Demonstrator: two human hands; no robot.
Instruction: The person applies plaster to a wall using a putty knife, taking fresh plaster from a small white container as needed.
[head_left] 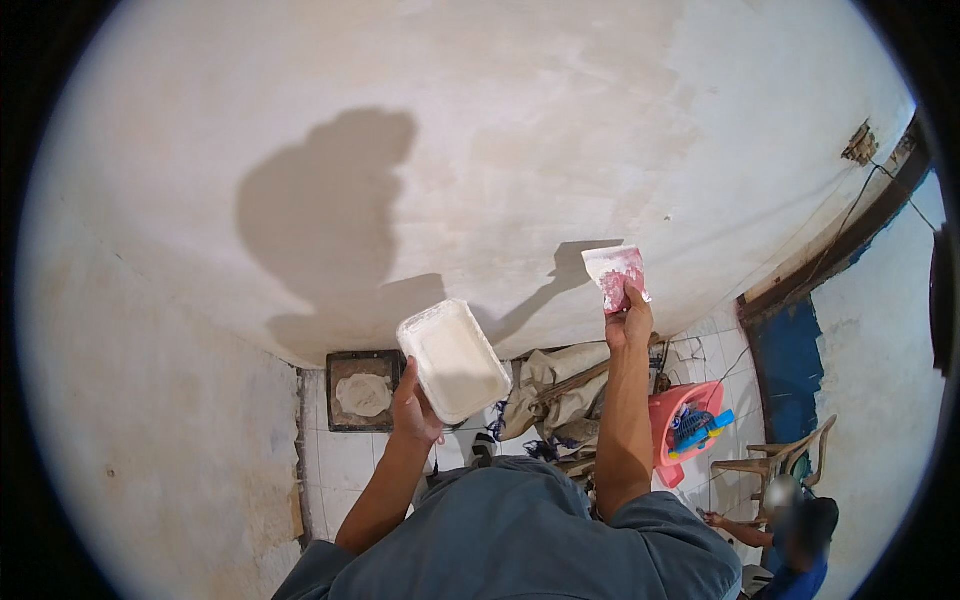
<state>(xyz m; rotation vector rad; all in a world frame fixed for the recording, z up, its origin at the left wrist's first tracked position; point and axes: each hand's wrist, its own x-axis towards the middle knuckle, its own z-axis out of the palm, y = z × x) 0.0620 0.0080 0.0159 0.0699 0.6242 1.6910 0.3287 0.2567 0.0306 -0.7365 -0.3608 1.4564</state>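
Observation:
My left hand (pixel 416 408) is closed on the edge of a white rectangular plastic tub (pixel 455 360), tilted in front of the wall. Whitish residue coats its inside and rim. My right hand (pixel 631 324), on a raised forearm, grips a pinkish-red flat putty spreader (pixel 618 276) smeared with white paste. The spreader is near the pale, patchy wall (pixel 540 130); whether it touches, I cannot tell. Shadows of my head, the tub and my right arm fall on that wall.
Below on the tiled floor are a black tray (pixel 340 415) with a whitish heap, crumpled sacks (pixel 545 385) and a pink basin (pixel 665 420) with blue things inside. At the right stand a chair (pixel 750 465) and another person (pixel 805 540). A wire hangs near a broken wall patch (pixel 860 145).

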